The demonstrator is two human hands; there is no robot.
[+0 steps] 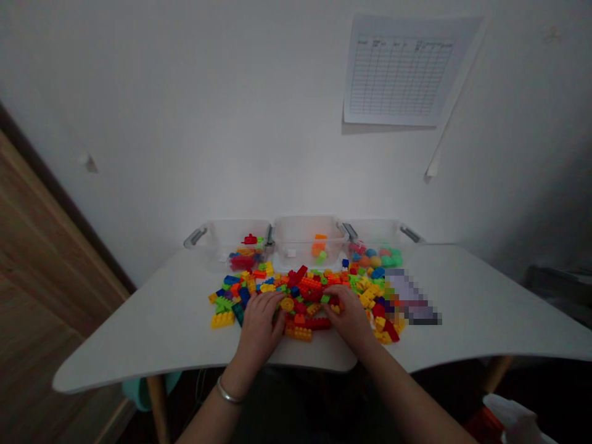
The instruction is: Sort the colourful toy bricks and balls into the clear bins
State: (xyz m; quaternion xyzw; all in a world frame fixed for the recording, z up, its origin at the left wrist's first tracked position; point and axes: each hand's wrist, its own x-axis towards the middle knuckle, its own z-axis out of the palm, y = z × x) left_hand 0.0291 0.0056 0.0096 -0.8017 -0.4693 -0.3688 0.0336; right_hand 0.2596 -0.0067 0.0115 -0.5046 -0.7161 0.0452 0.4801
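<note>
Your left hand [261,317] sat among toy blocks [311,286] at eight o'clock, right hand [350,317] at four, apart, grips I couldn't tell, clear boxes [296,230] stood at twelve

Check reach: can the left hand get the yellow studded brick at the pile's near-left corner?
Probably yes: the left hand is close, and the yellow studded brick lies uncovered. A dark teal brick lies between but looks low enough to clear.

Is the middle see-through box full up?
No, the middle box is mostly empty: just a few orange and green pieces show through its clear wall.
</note>
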